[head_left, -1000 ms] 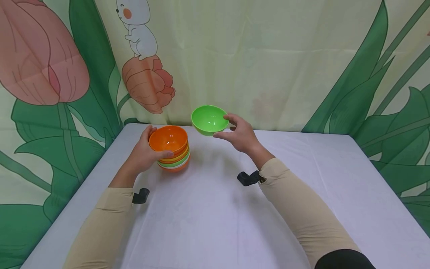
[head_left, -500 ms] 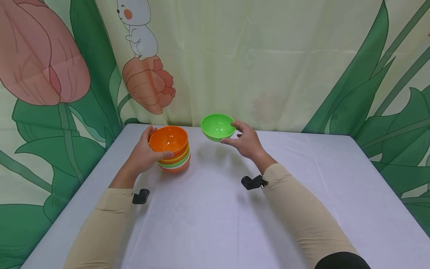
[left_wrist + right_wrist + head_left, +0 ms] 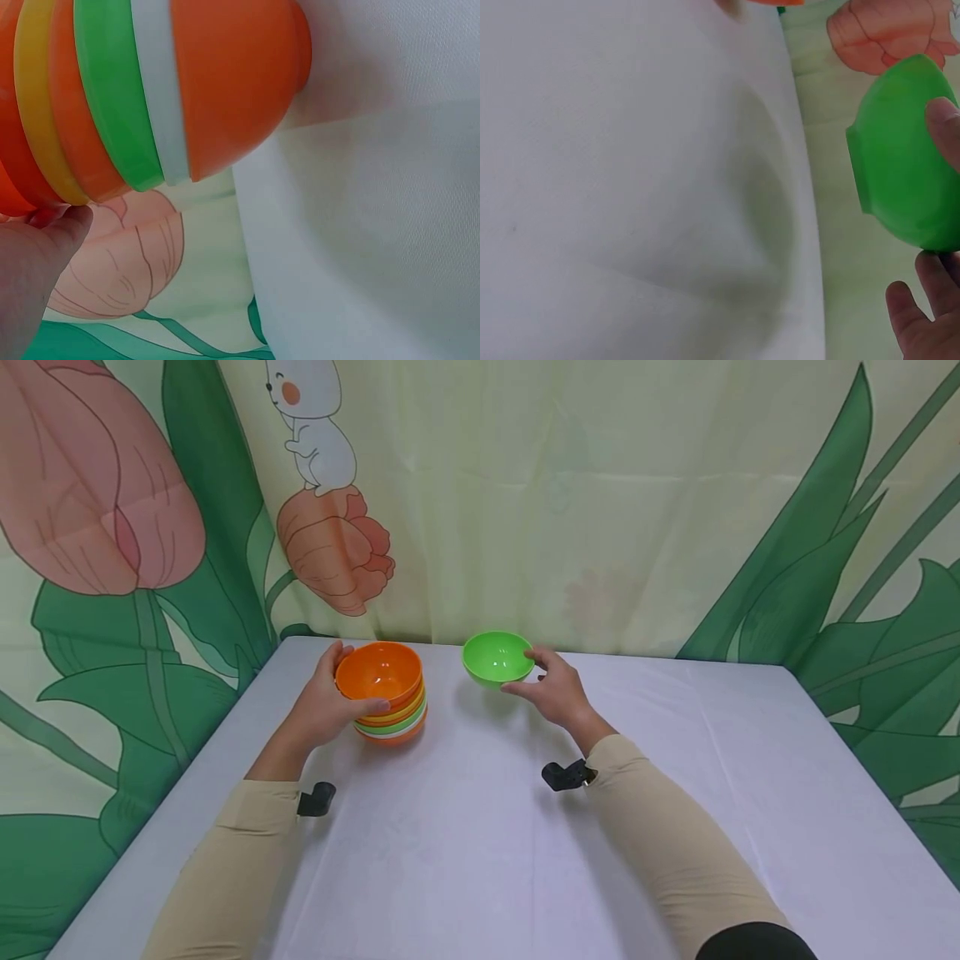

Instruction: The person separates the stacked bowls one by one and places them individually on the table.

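My left hand grips the upper part of a stack of nested bowls, thumb along the near side. The top bowl is orange. Below its rim, the left wrist view shows yellow, orange, green and white bands and an orange bottom bowl at the table. Right of the stack, my right hand pinches a bright green bowl by its right side, mouth upward. In the right wrist view the green bowl hangs above the cloth, apart from its shadow.
A white cloth covers the table. Behind its far edge hangs a curtain printed with leaves, a tulip and a small white animal. A black wrist camera sits at the right sleeve, another camera at the left.
My right hand has carried the green bowl rightward and down, away from the stack and closer to the table. The left hand stays on the stack.
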`<state>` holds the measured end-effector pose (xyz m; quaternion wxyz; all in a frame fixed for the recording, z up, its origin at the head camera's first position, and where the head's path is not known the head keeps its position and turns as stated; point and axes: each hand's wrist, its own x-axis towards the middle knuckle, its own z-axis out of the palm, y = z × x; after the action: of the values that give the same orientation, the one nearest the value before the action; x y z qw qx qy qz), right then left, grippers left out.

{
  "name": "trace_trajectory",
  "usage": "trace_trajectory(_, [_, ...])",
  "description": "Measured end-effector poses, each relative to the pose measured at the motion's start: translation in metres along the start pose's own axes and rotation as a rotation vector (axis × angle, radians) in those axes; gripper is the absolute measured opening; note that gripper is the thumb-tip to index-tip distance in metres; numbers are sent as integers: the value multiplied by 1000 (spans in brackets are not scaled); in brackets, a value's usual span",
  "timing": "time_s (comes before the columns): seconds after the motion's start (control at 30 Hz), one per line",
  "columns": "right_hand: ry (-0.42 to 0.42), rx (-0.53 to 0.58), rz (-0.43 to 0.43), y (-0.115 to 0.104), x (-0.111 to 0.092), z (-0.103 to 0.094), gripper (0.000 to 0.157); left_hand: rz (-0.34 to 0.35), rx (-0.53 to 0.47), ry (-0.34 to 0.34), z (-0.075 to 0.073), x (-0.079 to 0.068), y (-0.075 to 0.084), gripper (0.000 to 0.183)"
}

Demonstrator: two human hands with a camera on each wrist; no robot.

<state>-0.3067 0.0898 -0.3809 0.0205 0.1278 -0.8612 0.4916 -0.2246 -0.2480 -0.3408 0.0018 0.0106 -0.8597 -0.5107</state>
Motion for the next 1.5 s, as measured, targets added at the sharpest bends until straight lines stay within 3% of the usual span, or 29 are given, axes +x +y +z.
trace_trajectory(0.6, [17, -62, 46, 25, -1, 13, 77, 5, -15, -3, 1, -2, -2, 122])
trace_trajectory(1.5, [3, -98, 97, 35, 3, 19, 83, 11, -3, 0, 0, 1, -3, 122])
